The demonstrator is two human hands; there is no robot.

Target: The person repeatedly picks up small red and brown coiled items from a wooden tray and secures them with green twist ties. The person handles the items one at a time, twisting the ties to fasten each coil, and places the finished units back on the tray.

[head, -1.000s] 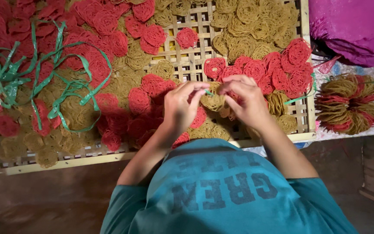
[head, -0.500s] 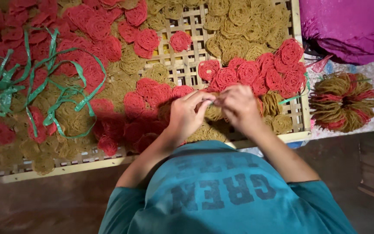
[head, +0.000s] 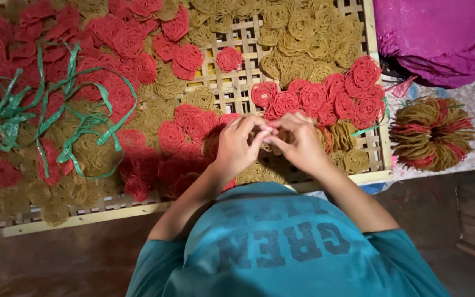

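Observation:
My left hand [head: 238, 147] and my right hand [head: 302, 144] meet over the near right part of a bamboo lattice tray [head: 232, 88]. Between their fingertips they pinch a small stack of tan coiled discs [head: 274, 137], mostly hidden by the fingers. Red coiled discs [head: 314, 99] and tan coiled discs [head: 303, 38] lie spread across the tray on all sides of the hands. My teal shirt [head: 281, 247] fills the bottom of the view.
Loose green plastic strips [head: 67, 121] lie tangled over the discs at the left. A tied bundle of tan and red discs [head: 430, 133] rests on the pale surface right of the tray. A magenta bag [head: 441, 38] sits at the top right.
Both hands stay together on the stack, the fingers shifting around it. The view has drifted slightly, so the tray sits a little lower in the frame.

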